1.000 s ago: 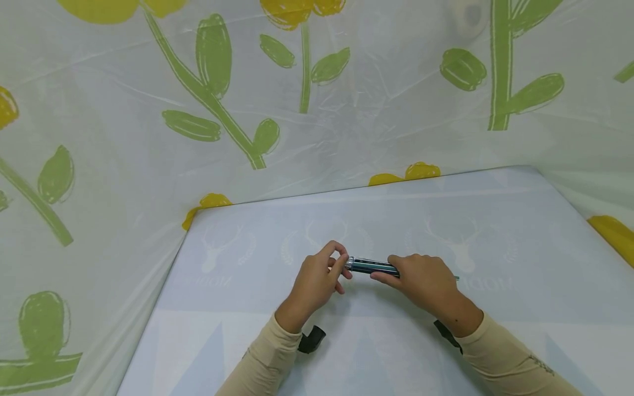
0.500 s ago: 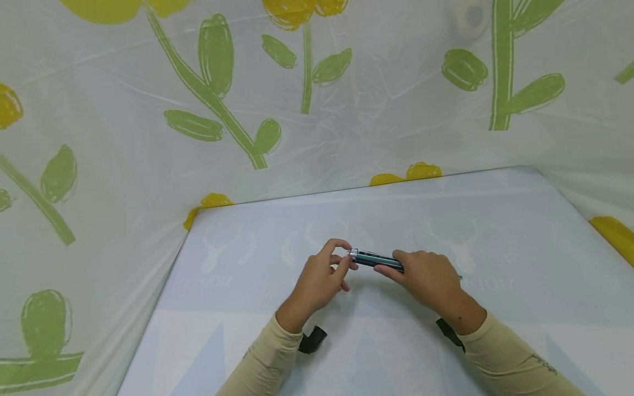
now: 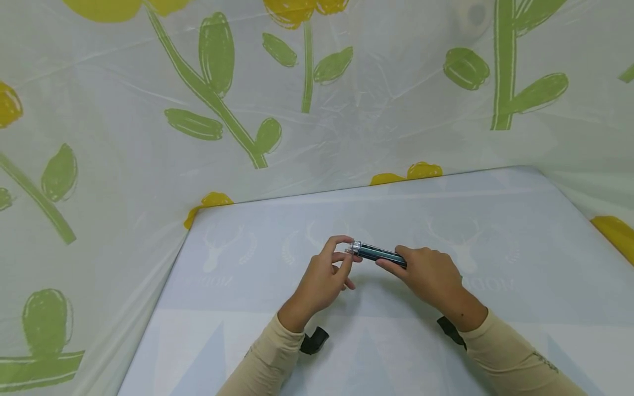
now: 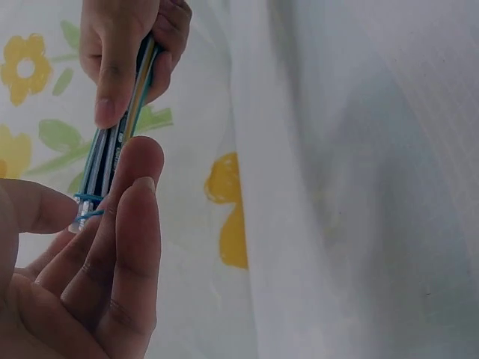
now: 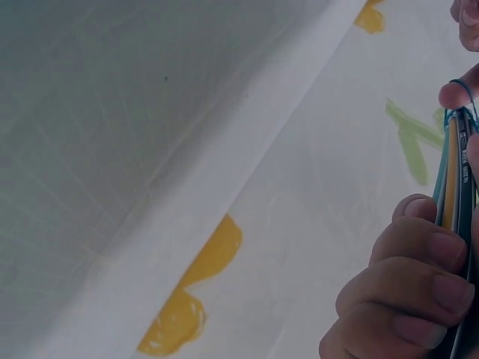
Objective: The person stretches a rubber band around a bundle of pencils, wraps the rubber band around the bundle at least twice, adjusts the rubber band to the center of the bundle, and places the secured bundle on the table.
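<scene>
My right hand [image 3: 431, 278] grips a bundle of pencils [image 3: 378, 254], dark, teal and one yellow, holding it slanted above the table. Around the silvery ends of the pencils [image 4: 96, 168] runs a thin blue rubber band [image 4: 90, 198]. Thumb and fingers of my left hand [image 3: 319, 278] are at that end, bent around the band. One fingertip is inside a stretched loop of the rubber band [image 5: 462, 81] in the right wrist view. The lower part of the bundle is hidden within my right hand [image 5: 408, 280].
A pale cloth with printed deer heads covers the table [image 3: 396, 209]. Behind it hangs a white curtain [image 3: 376, 121] with yellow flowers and green stems. Black pieces stick out below each wrist, one by the left sleeve [image 3: 260, 357], one by the right sleeve [image 3: 505, 352].
The left-hand end of the pencil bundle has risen, so it slants more. My left fingers have moved up slightly with it, and the right hand keeps its grip.
</scene>
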A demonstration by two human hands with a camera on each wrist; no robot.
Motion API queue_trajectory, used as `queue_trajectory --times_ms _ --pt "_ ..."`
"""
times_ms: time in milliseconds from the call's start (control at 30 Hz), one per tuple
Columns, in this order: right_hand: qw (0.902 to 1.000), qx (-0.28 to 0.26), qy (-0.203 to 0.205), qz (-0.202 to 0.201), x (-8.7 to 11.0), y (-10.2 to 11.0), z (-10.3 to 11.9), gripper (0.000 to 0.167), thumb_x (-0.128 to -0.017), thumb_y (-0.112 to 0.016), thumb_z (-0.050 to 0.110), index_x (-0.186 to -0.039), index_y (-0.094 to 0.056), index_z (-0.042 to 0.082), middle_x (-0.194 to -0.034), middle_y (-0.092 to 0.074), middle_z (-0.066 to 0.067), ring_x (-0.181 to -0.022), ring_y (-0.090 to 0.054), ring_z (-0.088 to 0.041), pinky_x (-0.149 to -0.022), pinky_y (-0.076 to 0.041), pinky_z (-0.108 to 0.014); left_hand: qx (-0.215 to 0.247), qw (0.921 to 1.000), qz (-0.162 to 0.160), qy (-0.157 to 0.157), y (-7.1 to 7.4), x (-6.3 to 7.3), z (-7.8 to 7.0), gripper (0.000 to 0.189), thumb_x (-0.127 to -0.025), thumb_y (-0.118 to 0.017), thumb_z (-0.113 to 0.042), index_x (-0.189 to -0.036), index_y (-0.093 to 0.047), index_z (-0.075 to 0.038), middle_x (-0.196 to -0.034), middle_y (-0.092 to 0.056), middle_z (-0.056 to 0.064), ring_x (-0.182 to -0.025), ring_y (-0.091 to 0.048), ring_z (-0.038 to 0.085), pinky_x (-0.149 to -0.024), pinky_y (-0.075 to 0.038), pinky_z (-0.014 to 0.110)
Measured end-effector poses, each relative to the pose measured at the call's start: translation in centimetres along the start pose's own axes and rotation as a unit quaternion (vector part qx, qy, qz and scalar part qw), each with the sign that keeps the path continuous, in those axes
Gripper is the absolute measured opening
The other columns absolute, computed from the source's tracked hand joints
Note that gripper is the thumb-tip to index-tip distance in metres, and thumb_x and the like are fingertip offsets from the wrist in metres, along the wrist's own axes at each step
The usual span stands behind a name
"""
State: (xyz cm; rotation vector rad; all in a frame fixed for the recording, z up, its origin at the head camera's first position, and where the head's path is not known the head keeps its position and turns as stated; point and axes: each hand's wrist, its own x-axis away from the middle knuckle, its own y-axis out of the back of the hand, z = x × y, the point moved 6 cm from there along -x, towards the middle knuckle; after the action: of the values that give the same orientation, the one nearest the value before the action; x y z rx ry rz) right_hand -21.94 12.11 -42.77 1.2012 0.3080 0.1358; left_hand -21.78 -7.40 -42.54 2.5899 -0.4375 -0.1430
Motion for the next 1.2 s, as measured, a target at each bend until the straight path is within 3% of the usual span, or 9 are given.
queue_trajectory --times_ms 200,500,767,1000,1200 --pt "0.9999 -0.009 -0.001 -0.004 -0.02 0.03 0.04 0.048 -0.094 -0.059 0.058 -0.070 -0.046 0.019 -0.054 -0.036 0.005 -0.046 -0.033 -0.012 -0.044 -0.023 -0.026 0.016 0.9998 0.010 -0.002 -0.05 -0.09 0.30 0.042 -0.105 -0.048 -0.018 -0.145 -0.038 -0.019 -0.125 -0.070 0.012 -0.073 -0.074 0.030 -0.060 -0.055 0.027" --pt "0.9998 -0.006 0.015 -0.010 -0.04 0.02 0.35 0.047 -0.093 -0.061 0.058 -0.069 -0.045 0.020 -0.054 -0.035 0.006 -0.046 -0.033 -0.011 -0.044 -0.023 -0.025 0.042 0.9989 0.008 0.017 0.09 -0.08 0.64 0.037 -0.103 -0.052 -0.018 -0.139 -0.045 -0.028 -0.123 -0.064 0.008 -0.076 -0.073 0.034 -0.061 -0.057 0.030" --pt "0.9994 -0.008 0.027 -0.018 0.05 0.15 0.53 0.045 -0.091 -0.065 0.054 -0.069 -0.044 0.020 -0.054 -0.033 0.007 -0.046 -0.031 -0.010 -0.045 -0.022 -0.025 0.060 0.9979 0.010 0.022 0.09 -0.13 0.56 0.034 -0.103 -0.052 -0.018 -0.136 -0.049 -0.025 -0.122 -0.064 0.010 -0.074 -0.073 0.029 -0.061 -0.057 0.031" --pt "0.9990 -0.011 0.038 -0.023 0.01 0.33 0.67 0.047 -0.092 -0.063 0.056 -0.069 -0.043 0.020 -0.054 -0.033 0.008 -0.047 -0.030 -0.008 -0.045 -0.022 -0.024 0.078 0.9968 -0.016 -0.001 0.44 0.02 0.07 0.030 -0.101 -0.054 -0.014 -0.129 -0.055 -0.022 -0.122 -0.053 0.011 -0.073 -0.071 0.026 -0.059 -0.057 0.030" --pt "0.9988 -0.017 0.040 -0.022 -0.05 0.46 0.75 0.047 -0.091 -0.065 0.055 -0.069 -0.043 0.020 -0.054 -0.032 0.009 -0.046 -0.030 -0.008 -0.045 -0.022 -0.023 0.087 0.9956 -0.029 -0.020 0.53 0.00 -0.01 0.029 -0.099 -0.056 -0.011 -0.127 -0.057 -0.020 -0.121 -0.053 0.006 -0.074 -0.069 0.024 -0.057 -0.057 0.029"
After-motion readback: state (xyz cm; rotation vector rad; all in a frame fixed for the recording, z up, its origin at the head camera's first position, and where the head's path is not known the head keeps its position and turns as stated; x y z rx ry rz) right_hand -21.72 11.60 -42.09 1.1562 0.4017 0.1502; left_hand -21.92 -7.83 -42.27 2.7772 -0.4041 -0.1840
